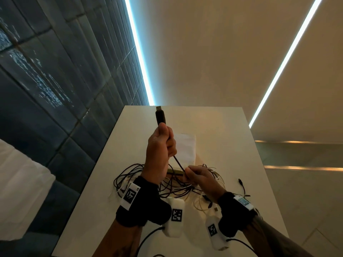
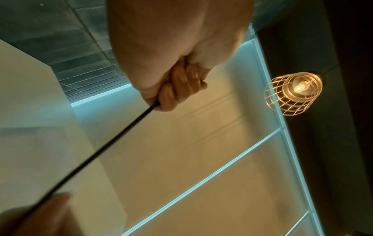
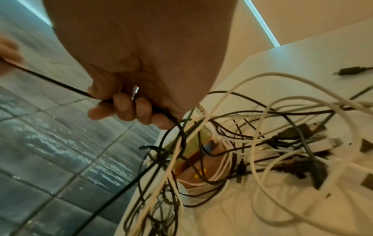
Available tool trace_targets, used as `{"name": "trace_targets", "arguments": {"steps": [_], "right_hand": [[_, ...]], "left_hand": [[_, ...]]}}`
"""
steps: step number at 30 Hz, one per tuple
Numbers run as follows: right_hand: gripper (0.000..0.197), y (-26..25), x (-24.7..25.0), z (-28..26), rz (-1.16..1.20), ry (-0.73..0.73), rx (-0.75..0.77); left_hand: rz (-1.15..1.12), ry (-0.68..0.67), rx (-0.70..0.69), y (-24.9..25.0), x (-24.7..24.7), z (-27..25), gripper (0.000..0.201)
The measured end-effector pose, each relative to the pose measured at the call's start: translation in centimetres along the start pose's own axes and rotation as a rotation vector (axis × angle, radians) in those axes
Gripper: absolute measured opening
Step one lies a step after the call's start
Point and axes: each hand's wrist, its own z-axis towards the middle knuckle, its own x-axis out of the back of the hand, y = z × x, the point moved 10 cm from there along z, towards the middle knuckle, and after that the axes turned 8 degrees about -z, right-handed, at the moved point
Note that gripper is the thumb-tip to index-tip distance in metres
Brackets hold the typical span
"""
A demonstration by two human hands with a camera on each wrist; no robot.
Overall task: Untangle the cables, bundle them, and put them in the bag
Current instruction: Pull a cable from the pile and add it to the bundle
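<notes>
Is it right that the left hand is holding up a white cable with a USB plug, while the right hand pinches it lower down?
Not quite: the cable is black, not white. The head view shows the left hand holding it up with the USB plug on top, while the right hand pinches it lower down, above the tangle.

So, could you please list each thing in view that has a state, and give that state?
left hand: raised, grips black USB cable below its plug
right hand: pinches the same cable, lower down
black USB cable: taut between hands
cable pile: tangled, on table
white bag: flat on table
</notes>
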Motion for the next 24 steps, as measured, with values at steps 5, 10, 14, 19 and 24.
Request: {"name": "trace_targets", "arguments": {"steps": [5, 10, 14, 19, 24], "right_hand": [[0.032, 2.0, -0.5, 0.4, -0.118, 0.002, 0.028], [0.031, 4.7, 0.0, -0.2, -0.212, -0.017, -0.018], [0.032, 4.7, 1.7, -0.3, -0.278, 0.091, -0.092], [0.018, -1.7, 4.0, 0.5, -0.037, 0.305, -0.067], [0.013, -8.5, 2.0, 0.1, 0.098, 0.221, 0.109]], "left_hand": [[-0.05, -0.015, 0.03, 1.6, -0.8, -0.7, 0.033], [-0.131, -0.026, -0.115, 7.0, -0.9, -1.3, 0.034], [-0.156, -0.01, -0.161, 8.1, -0.2, -1.5, 0.037], [-0.009, 0.134, 0.075, 1.3, 2.1, -1.6, 0.033], [0.086, 0.224, 0.237, -3.3, 3.8, -2.1, 0.034]]}}
